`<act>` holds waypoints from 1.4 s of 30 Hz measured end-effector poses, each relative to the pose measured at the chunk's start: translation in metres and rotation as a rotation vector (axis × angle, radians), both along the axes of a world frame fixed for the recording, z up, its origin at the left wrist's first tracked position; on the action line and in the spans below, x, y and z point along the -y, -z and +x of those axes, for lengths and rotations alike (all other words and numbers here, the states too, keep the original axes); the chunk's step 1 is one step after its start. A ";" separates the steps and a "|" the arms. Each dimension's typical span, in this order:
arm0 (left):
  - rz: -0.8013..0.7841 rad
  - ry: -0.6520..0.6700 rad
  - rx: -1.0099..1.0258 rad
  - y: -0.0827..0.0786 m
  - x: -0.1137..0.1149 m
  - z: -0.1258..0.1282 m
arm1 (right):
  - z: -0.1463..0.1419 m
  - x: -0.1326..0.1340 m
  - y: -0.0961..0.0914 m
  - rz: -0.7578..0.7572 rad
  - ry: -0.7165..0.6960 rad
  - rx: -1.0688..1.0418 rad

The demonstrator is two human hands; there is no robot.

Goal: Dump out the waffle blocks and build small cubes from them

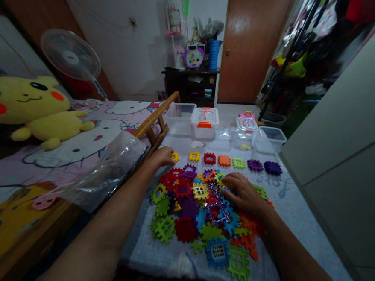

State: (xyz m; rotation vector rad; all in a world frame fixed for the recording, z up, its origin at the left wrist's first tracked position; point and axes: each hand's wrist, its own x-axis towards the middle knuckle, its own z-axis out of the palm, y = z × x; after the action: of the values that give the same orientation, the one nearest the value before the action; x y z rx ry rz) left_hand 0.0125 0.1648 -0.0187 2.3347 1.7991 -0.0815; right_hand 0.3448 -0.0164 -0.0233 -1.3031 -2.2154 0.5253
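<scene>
Head view: a pile of coloured interlocking tiles (199, 212) is spread on a grey cloth (291, 206). The right hand (244, 194) is laid on the pile's right side, fingers curled down onto the pieces; a grasp cannot be confirmed. The left hand (161, 156) is stretched farther, fingertips touching a small yellow tile (175, 157) at the left end of a row of single tiles (224, 160). Whether it is pinched or released cannot be told. Judged: the yellow tile is being handled at the row's end. Clear plastic boxes (179, 117) are noted beyond the row.

Dim room: white wall (130, 54), 1 brown door (251, 42), dark cabinet (186, 87), bed (87, 134).
</scene>
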 end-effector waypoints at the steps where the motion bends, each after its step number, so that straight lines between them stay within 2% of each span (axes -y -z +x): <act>1: -0.002 0.005 -0.006 0.000 0.000 0.001 | 0.000 0.000 0.000 -0.003 0.000 0.002; 8: -0.027 0.038 -0.019 -0.006 0.001 0.005 | 0.000 0.000 0.000 0.003 0.007 0.004; 12: 0.039 0.072 0.019 -0.013 0.002 0.012 | -0.001 0.000 0.001 0.007 0.010 -0.002; 16: 0.108 0.190 0.094 -0.018 0.001 0.033 | -0.001 0.000 0.000 -0.002 0.005 -0.002; 20: 0.112 0.340 0.156 -0.020 -0.001 0.059 | -0.001 0.000 -0.002 -0.009 0.005 -0.004; 26: 0.066 0.377 0.105 -0.019 -0.004 0.079 | -0.002 0.001 -0.004 -0.014 0.006 -0.010; 30: 0.004 0.393 0.020 -0.017 -0.006 0.083 | -0.001 0.001 -0.004 -0.018 0.014 -0.014; 35: -0.001 0.371 0.014 -0.015 -0.005 0.082 | -0.001 0.001 -0.005 -0.011 0.009 0.007; 40: 0.073 0.350 0.148 -0.023 0.008 0.069 | -0.001 0.001 -0.002 -0.001 0.009 0.010; 42: 0.055 0.371 0.219 -0.028 0.018 0.059 | 0.000 0.001 -0.001 0.007 0.009 0.003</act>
State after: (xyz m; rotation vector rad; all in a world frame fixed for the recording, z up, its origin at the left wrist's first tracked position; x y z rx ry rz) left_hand 0.0712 0.1470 0.0095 2.5717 1.2714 0.1671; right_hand 0.3445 -0.0171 -0.0228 -1.3102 -2.2105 0.5120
